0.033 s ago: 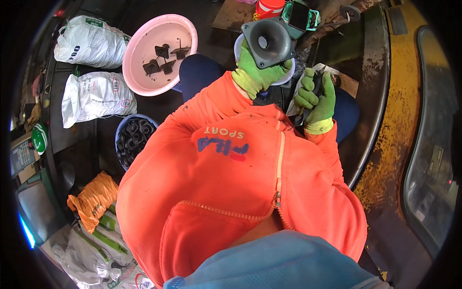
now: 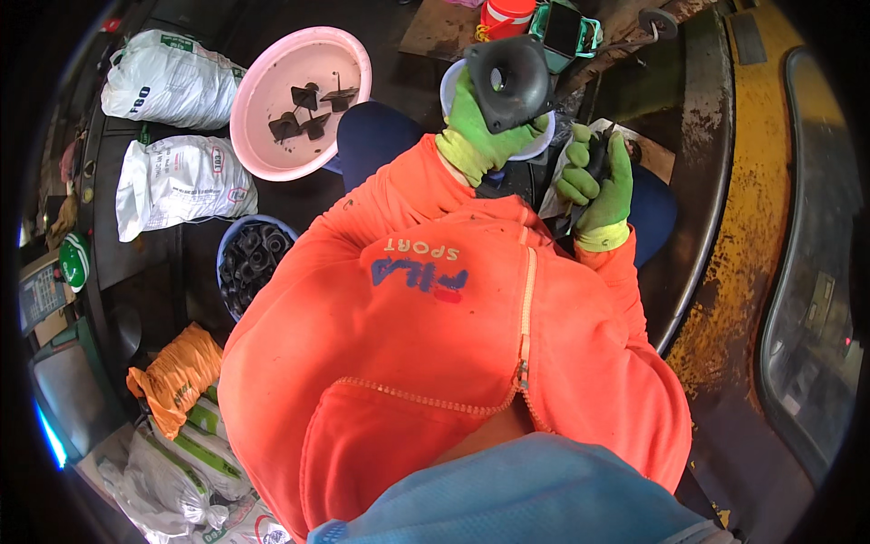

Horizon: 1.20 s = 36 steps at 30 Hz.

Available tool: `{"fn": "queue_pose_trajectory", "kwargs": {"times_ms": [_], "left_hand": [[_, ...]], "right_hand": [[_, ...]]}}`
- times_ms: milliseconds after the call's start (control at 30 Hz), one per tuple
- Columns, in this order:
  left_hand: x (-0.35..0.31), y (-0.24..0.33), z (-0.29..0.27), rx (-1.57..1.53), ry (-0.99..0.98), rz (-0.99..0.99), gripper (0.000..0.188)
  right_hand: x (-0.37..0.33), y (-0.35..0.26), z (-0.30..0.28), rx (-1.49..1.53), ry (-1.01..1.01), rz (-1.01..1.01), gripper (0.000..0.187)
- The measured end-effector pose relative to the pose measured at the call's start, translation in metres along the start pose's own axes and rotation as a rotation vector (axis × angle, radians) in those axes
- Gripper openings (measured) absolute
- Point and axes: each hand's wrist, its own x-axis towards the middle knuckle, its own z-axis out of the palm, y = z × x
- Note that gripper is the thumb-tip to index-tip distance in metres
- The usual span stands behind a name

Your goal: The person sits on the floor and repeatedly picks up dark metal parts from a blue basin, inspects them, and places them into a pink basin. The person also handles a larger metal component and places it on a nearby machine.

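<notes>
A black horn-shaped part with a square flange (image 2: 535,107) and a round flared mouth is gripped in my left hand (image 2: 480,138), in a green glove, with its mouth facing up. The glove's fingers wrap round it from behind and are partly hidden. Beyond it a pale blue bowl (image 2: 446,91) shows only in part. My right hand (image 2: 601,186), gloved the same way, is closed round a slim dark object (image 2: 600,150) whose kind I cannot make out. It is held apart from the horn-shaped part, above a pale sheet on my lap.
On the left stands a pink basin (image 2: 243,118) with several black flanged parts. A blue basin (image 2: 220,263) full of small black pieces is nearer. White sacks (image 2: 172,80) and an orange bag (image 2: 177,376) lie leftward. A red container (image 2: 507,16) and a green-cased phone (image 2: 564,29) are at the back.
The horn-shaped part has turned and tilted in my left hand, its mouth shifting slightly right. The dark object in my right hand has tilted a little, with its tip showing more.
</notes>
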Motion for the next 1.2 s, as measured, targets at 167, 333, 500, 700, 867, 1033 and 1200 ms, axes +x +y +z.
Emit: {"fn": "queue_pose_trajectory", "kwargs": {"times_ms": [167,333,500,700,867,1033,1200], "left_hand": [[0.011,0.018,-0.018,-0.127,-0.389,-0.221,0.048],[0.033,0.027,-0.026,-0.006,-0.247,0.218,0.069],[0.023,0.028,-0.007,0.08,-0.077,0.136,0.074],[0.028,0.03,-0.015,-0.034,0.02,0.192,0.055],[0.022,0.041,-0.004,-0.07,-0.054,0.079,0.048],[0.01,0.052,0.015,-0.068,-0.028,0.022,0.048],[0.007,0.062,0.015,-0.107,0.004,0.08,0.05]], "right_hand": [[-0.002,-0.016,0.01,-0.458,0.012,-0.128,0.037],[0.01,-0.008,0.018,-0.595,0.078,-0.369,0.034],[0.022,0.019,0.018,-0.587,0.13,-0.616,0.037],[0.023,0.0,-0.001,-0.495,0.006,-0.224,0.028],[0.021,0.016,-0.011,-0.805,-0.098,-0.419,0.032],[0.037,0.033,-0.008,-0.48,-0.418,-0.746,0.039],[0.037,0.035,0.008,-1.141,-0.146,-0.986,0.038]]}}
